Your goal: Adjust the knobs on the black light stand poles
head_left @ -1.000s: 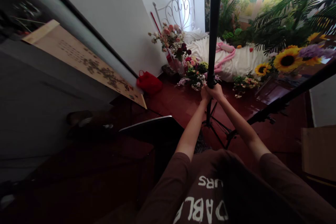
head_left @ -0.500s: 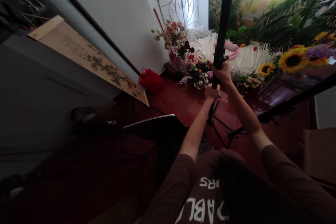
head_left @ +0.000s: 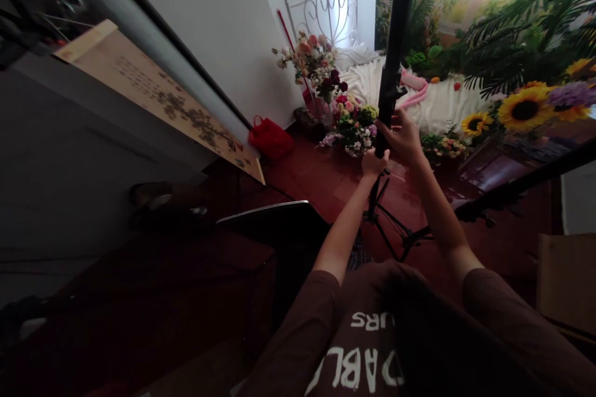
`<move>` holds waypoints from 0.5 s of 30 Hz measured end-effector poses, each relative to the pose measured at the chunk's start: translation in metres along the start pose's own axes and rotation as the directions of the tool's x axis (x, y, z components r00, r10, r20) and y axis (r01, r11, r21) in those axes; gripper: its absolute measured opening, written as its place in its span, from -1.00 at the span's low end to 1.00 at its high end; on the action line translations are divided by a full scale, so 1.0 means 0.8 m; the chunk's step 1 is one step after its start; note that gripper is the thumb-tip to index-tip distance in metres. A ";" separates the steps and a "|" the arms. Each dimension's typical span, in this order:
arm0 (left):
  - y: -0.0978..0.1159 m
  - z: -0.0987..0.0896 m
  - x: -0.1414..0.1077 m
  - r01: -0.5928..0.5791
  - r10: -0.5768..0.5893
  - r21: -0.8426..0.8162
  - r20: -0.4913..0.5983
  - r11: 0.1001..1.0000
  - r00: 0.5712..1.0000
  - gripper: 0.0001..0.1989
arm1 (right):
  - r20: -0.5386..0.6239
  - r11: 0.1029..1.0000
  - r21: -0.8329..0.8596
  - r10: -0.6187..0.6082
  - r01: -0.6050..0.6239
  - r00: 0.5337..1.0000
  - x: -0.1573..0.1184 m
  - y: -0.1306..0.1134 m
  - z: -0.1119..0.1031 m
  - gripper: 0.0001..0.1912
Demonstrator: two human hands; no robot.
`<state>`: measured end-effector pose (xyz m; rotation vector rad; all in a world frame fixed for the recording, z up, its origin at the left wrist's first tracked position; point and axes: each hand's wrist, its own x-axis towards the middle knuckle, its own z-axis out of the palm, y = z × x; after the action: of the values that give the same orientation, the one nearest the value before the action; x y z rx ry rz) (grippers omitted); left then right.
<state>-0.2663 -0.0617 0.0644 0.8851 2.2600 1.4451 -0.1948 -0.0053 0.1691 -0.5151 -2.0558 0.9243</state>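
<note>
A black stand pole (head_left: 397, 31) rises from a tripod base (head_left: 395, 223) on the dark red floor. My left hand (head_left: 374, 163) is wrapped round the lower part of the pole. Just above and to the right, my right hand (head_left: 404, 136) touches the pole's side with its fingers apart, its thumb toward the pole. A dark clamp or knob (head_left: 393, 93) sits on the pole above my right hand.
Bunches of flowers (head_left: 356, 127) stand behind the pole, sunflowers (head_left: 524, 110) to the right. A second black pole (head_left: 526, 180) slants at right. At left are a hanging scroll (head_left: 162, 99), a red bag (head_left: 270, 138) and a black panel (head_left: 279, 223).
My right hand has loosened its grip on the pole, its fingers spreading and its wrist shifting slightly right and down. The clamp or knob sits slightly lower in view. My left hand stays round the pole.
</note>
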 end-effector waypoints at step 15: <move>-0.003 0.004 0.001 -0.013 0.013 0.027 -0.015 1.000 1.000 -0.70 | 0.187 0.918 -0.147 0.392 -0.369 0.901 -0.145 0.062 0.007 -0.63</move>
<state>-0.2657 -0.0596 0.0612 0.9019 2.2938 1.4349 -0.1286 -0.0480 0.0706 -0.9395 -2.2511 1.1401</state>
